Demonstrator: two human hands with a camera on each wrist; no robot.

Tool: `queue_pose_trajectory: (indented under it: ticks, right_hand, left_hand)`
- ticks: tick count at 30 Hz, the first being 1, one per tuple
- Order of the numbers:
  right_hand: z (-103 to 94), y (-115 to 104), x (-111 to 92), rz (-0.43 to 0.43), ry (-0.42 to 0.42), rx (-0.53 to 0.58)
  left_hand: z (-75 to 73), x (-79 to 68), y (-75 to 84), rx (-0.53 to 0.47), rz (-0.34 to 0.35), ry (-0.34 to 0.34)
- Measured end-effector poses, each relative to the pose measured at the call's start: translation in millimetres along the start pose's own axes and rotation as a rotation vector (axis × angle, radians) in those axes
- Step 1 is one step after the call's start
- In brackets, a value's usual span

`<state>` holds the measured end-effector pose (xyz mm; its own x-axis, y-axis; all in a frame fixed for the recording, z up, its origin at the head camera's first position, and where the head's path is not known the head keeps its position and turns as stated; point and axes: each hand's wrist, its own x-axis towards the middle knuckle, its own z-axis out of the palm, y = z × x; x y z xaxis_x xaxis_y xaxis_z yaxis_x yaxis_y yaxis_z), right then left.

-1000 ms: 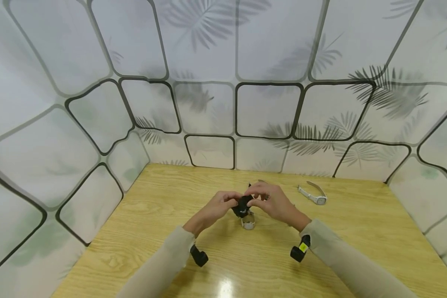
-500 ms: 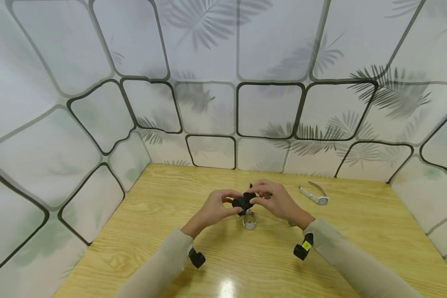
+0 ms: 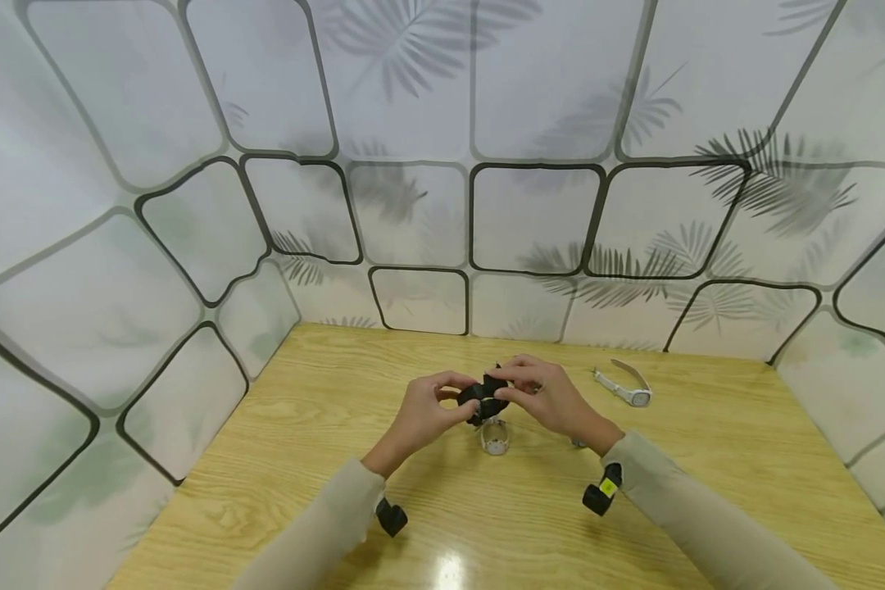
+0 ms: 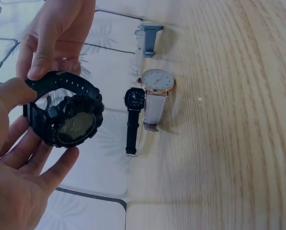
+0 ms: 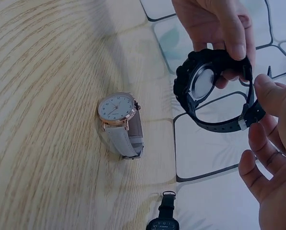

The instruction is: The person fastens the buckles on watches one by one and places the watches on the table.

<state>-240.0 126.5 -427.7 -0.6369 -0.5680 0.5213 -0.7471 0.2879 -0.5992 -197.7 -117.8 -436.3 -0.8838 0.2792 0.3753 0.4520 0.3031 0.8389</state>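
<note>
A chunky black digital wristwatch (image 4: 76, 125) is held up above the table between both hands, its strap bent into a loop. My left hand (image 3: 425, 414) grips it by the strap beside the case; in the right wrist view the thumb (image 5: 237, 50) presses there. My right hand (image 3: 542, 395) pinches the strap's end by the buckle (image 5: 243, 123), between thumb and fingers. Just below, a watch with a white dial and pale strap (image 5: 116, 108) stands on the table. A small black watch (image 4: 134, 100) lies close to it.
A white watch (image 3: 637, 398) lies to the right on the wooden table (image 3: 324, 385). A grey-blue watch (image 4: 150, 38) is partly hidden by the right forearm in the head view. A patterned wall covering (image 3: 413, 213) borders the table's back and sides.
The hands have drawn slightly apart, my right hand moving a little right. The black watch has turned, and its strap now shows as a more open loop.
</note>
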Motion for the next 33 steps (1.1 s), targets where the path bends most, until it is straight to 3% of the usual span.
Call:
queue_pose_trajectory:
  ticks: [7,19,27,33]
  right_hand:
    - [0.3,-1.3,-0.3,-0.038,0.019,-0.007]
    - [-0.8,-3.4,3.2,-0.176,0.021,-0.031]
    - [-1.2,-4.9,5.7,-0.200,0.002,-0.058]
    - [4.2,-4.3,3.8,-0.187,0.036,-0.039]
  left_hand:
    - [3.0,0.5,2.8,-0.051,0.032,0.036]
    - [-1.0,2.0,1.8,-0.006,0.038,0.041]
    - [-2.2,1.4,-0.3,-0.010,0.028,0.044]
    - [-1.5,2.6,1.3,-0.020,0.021,0.016]
